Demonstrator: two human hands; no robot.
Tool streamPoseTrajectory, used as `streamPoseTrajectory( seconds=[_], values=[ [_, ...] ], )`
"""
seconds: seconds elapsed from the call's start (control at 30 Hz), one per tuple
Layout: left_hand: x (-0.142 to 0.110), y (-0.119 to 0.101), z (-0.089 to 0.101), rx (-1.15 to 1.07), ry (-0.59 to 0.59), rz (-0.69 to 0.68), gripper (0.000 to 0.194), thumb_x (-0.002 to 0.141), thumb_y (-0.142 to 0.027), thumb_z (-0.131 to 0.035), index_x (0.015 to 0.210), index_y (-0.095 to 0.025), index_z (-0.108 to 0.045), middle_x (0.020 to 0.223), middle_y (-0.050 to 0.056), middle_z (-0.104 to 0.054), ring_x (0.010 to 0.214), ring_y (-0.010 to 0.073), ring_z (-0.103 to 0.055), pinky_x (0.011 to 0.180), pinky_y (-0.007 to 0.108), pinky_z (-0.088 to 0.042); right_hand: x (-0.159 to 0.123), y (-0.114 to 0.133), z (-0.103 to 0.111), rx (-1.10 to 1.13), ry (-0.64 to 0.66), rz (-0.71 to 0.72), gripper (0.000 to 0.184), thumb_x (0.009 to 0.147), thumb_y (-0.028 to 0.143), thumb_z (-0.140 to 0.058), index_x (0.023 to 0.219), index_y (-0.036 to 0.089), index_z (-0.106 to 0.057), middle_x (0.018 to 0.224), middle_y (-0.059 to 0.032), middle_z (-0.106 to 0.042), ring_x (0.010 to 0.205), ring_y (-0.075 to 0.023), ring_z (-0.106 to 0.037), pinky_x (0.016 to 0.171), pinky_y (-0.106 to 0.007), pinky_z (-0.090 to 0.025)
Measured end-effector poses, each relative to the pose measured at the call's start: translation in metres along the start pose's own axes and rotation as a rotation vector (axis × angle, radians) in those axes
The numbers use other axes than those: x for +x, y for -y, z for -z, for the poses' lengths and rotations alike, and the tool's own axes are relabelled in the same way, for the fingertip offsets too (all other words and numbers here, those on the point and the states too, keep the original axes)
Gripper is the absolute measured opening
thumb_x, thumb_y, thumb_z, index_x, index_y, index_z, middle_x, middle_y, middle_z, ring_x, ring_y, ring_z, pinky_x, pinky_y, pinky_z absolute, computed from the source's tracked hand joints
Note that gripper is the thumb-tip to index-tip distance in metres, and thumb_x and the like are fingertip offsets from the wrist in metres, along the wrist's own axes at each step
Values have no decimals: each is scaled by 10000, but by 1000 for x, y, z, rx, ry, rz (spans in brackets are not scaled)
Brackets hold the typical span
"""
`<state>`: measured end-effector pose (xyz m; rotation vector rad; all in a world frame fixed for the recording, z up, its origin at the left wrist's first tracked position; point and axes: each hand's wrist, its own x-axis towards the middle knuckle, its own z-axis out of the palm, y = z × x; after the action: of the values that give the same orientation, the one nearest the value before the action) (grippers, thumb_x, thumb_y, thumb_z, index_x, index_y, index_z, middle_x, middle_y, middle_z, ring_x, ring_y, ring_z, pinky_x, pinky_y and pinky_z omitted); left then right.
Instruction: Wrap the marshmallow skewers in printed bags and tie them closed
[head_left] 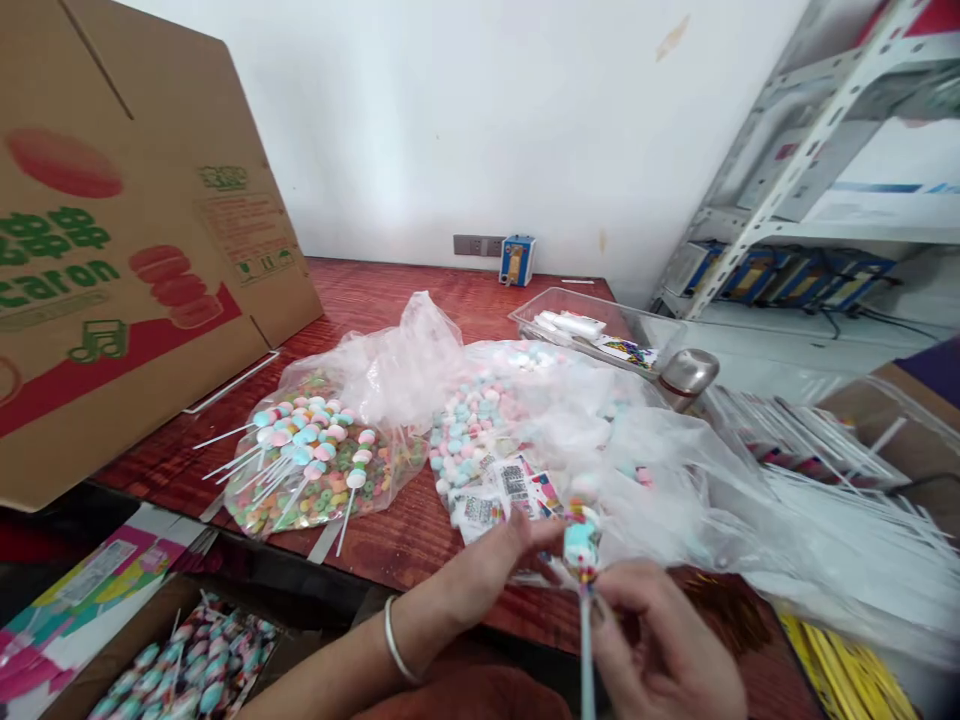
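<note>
Just in front of me a marshmallow lollipop stands upright in a printed clear wrapper, its white stick pointing down. My right hand pinches it where the wrapper meets the stick. From the left, my left hand reaches over with its index finger stretched out against the wrapped candy; its lower fingers are partly hidden. Printed wrappers lie just behind my left hand. Beyond them an open plastic bag holds pink, white and blue marshmallow pieces. Several unwrapped candy skewers rest on a bag of coloured rings.
A large cardboard box stands at the left. Below the table edge, a carton holds wrapped lollipops. A clear plastic tray and a metal cup sit behind the bag. White sticks lie at the right, near a metal shelf.
</note>
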<state>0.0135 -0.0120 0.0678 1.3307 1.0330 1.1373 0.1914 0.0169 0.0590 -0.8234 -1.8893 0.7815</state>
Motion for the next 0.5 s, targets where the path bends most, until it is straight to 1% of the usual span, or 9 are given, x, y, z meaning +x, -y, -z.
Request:
streamPoseTrajectory(
  seconds=[0.07,0.1,0.17,0.23,0.3,0.37,0.43,0.47,0.5],
  values=[
    [4,-4,6,-162,-39,2,1005,829,-754,53,1046,-203,-759,1184,138,-691,1111,286,-635,922,423,-502,-4,-4,-10,32,120,-24,106,822,258,-652,717,250,-641,641,-6,-601,556,-158,-554,527,-250,-458],
    [4,-7,9,-160,-30,-28,1049,804,-757,93,987,-201,-777,1251,134,-664,1189,297,-598,992,447,-463,-5,-9,-14,64,144,-89,133,822,297,-656,700,249,-641,616,-2,-592,531,-158,-545,506,-250,-454],
    [-2,-12,15,-1,29,-115,1052,792,-759,101,870,-218,-798,1362,101,-604,1327,314,-489,1114,475,-338,-4,-24,-16,147,134,-271,184,813,385,-672,696,244,-649,610,-6,-595,535,-170,-554,494,-254,-463],
    [-12,-11,17,261,28,-162,940,838,-762,-11,888,-243,-794,1443,80,-538,1409,346,-375,1166,538,-203,0,-37,-13,242,65,-419,222,764,451,-719,727,238,-668,668,-24,-634,596,-190,-590,520,-258,-489],
    [-20,-4,16,443,-61,-159,787,874,-750,-182,1014,-241,-766,1458,126,-515,1437,386,-307,1150,618,-151,4,-43,-12,340,20,-518,265,704,474,-774,775,236,-683,724,-32,-659,645,-200,-606,558,-267,-509],
    [-25,5,15,414,-152,-136,755,888,-732,-228,1140,-211,-713,1389,187,-559,1418,382,-338,1125,621,-223,2,-40,-19,456,85,-597,290,676,470,-806,762,228,-671,719,-26,-648,648,-189,-596,580,-269,-511],
    [-27,10,14,213,-172,-122,783,888,-738,-215,1226,-188,-658,1285,194,-617,1319,347,-474,1068,543,-371,-6,-27,-37,592,227,-679,312,687,465,-807,699,207,-632,663,-6,-598,599,-150,-551,554,-247,-482],
    [-28,11,15,107,-170,-103,761,881,-742,-274,1249,-185,-640,1242,180,-639,1231,327,-550,1015,492,-439,-11,-20,-50,665,291,-724,335,697,471,-801,677,197,-609,632,9,-561,553,-119,-501,515,-223,-444],
    [-31,11,16,22,-165,-70,715,865,-732,-378,1250,-187,-635,1192,159,-662,1120,303,-614,947,441,-491,-16,-12,-64,737,362,-792,335,720,490,-780,734,194,-625,586,37,-502,485,-87,-411,454,-200,-374]
  ],
)
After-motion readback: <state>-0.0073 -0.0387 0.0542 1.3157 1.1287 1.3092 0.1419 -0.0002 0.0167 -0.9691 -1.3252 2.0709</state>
